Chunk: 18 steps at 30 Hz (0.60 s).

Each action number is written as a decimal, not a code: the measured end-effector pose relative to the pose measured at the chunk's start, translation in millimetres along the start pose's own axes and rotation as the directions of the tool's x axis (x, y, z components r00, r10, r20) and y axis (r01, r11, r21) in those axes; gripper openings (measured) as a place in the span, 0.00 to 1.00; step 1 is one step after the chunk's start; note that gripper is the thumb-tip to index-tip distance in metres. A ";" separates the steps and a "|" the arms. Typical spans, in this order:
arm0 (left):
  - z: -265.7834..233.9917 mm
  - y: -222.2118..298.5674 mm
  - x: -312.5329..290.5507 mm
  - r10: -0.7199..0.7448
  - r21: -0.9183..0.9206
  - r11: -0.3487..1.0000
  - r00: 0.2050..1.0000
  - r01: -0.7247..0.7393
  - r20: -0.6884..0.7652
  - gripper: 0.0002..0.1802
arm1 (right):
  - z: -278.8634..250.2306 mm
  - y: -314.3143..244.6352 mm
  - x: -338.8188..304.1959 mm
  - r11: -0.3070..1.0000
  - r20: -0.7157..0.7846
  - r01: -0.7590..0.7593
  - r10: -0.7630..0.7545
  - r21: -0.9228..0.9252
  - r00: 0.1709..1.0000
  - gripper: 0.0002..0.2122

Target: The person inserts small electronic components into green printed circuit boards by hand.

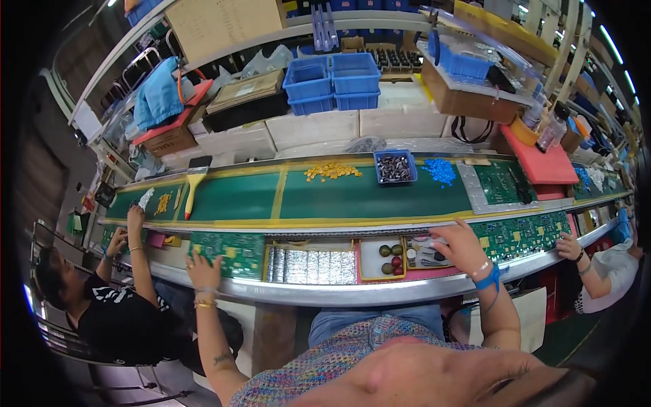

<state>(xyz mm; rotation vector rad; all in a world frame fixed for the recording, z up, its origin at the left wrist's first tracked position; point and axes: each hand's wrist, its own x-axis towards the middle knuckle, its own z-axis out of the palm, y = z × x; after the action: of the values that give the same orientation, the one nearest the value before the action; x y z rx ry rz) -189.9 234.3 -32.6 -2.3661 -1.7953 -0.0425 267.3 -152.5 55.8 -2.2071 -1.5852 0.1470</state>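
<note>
My left hand (204,273) lies at the lower left part of a green circuit board (234,249), its fingers spread over the near edge. The board has several yellow and dark parts on it and rests on the rail in front of me. My right hand (463,248) is over the rail, just left of another row of green circuit boards (525,233). Its fingers are apart, and nothing shows between them. Below its fingertips is a shallow tray (430,254) with small metal items. I wear a blue wrist strap (487,277) on the right.
Behind the rail runs a green belt (237,199) with yellow parts (332,171), a blue bin of dark components (395,167), blue parts (439,171) and a brush (195,183). A foil-lined tray (310,263) lies between my hands. Co-workers sit left (115,305) and right (607,275).
</note>
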 end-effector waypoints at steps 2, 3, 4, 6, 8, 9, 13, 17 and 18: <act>-23.9 40.9 -33.0 0.138 -0.057 0.989 0.989 -0.136 0.045 0.43 | -15.0 -19.7 30.9 0.987 0.032 0.110 -0.115 0.117 0.993 0.14; -37.7 61.7 -46.5 0.225 -0.112 0.970 0.971 -0.216 0.077 0.42 | -24.4 -29.0 48.6 0.969 0.015 0.169 -0.174 0.178 0.985 0.13; -39.9 76.6 -59.4 0.310 -0.146 0.943 0.949 -0.300 0.048 0.41 | -32.1 -36.0 70.1 0.924 0.027 0.169 -0.190 0.343 0.981 0.13; -49.3 109.0 -80.9 0.483 -0.212 0.855 0.876 -0.473 -0.007 0.41 | -52.5 -47.5 120.3 0.822 0.076 0.119 -0.193 0.556 0.978 0.13; -59.2 135.6 -98.8 0.606 -0.258 0.760 0.794 -0.597 -0.054 0.41 | -65.9 -50.0 183.9 0.582 -0.072 0.190 -0.220 0.791 0.973 0.19; -61.7 146.7 -106.1 0.638 -0.284 0.723 0.766 -0.630 -0.077 0.42 | -76.2 -61.7 213.6 0.545 -0.094 0.153 -0.134 0.824 0.987 0.21; -61.0 183.7 -120.8 0.736 -0.291 0.597 0.655 -0.747 -0.171 0.41 | -107.7 -77.5 311.9 0.324 -0.053 0.025 0.076 0.946 0.996 0.26; -60.1 208.3 -132.6 0.785 -0.324 0.519 0.591 -0.791 -0.188 0.40 | -110.9 -87.1 361.0 0.183 0.061 -0.092 0.171 0.979 0.983 0.24; -60.6 212.9 -133.7 0.796 -0.342 0.496 0.575 -0.798 -0.189 0.40 | -110.3 -88.3 367.8 0.192 0.065 -0.098 0.170 0.977 0.983 0.22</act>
<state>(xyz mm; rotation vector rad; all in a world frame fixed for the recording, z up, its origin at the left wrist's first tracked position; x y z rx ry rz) -17.7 42.2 -15.0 -3.2393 -0.5019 -0.3146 351.9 181.5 247.0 -1.1970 -0.7467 0.8892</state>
